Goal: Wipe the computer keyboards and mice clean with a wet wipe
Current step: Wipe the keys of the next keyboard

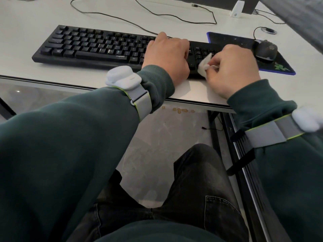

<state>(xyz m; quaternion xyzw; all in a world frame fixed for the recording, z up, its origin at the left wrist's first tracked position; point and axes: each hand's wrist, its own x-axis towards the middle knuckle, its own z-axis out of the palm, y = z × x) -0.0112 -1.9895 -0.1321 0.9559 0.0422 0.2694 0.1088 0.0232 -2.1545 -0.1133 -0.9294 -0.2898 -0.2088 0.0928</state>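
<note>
Head view: on a white desk, the left hand rests curled and empty on the keyboard. The right hand pinches a wet wipe against its right end. The mouse sits on a mat, with grey floor below.

Dark green sweatshirt sleeves end in ribbed cuffs. Each forearm wears a grey strap edged in lime (a white plastic pod rides on top). Faded black jeans cover the legs.
</note>
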